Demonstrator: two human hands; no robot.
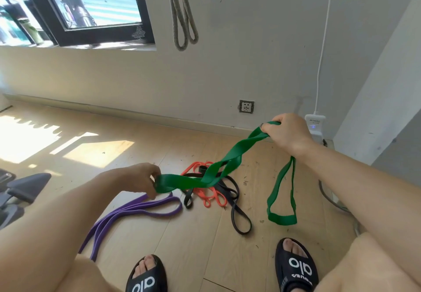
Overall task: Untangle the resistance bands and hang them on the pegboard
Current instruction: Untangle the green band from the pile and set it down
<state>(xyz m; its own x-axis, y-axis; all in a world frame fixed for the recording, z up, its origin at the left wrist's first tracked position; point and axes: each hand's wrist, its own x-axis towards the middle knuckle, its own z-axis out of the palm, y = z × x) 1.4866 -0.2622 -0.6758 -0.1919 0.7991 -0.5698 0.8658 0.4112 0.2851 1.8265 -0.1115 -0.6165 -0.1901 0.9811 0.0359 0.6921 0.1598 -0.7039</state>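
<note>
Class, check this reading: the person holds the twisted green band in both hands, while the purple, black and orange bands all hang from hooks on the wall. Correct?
Not quite. In the head view both hands, left hand and right hand, do grip the twisted flat green rubber band, but the long purple rubber band, the thin black rubber band and the narrow orange rubber band lie on the wooden floor, not on wall hooks.

Bright daylight from window (pixel 91 2); hard sun patches on floor (pixel 68 150); wide-angle bending at edges.
</note>
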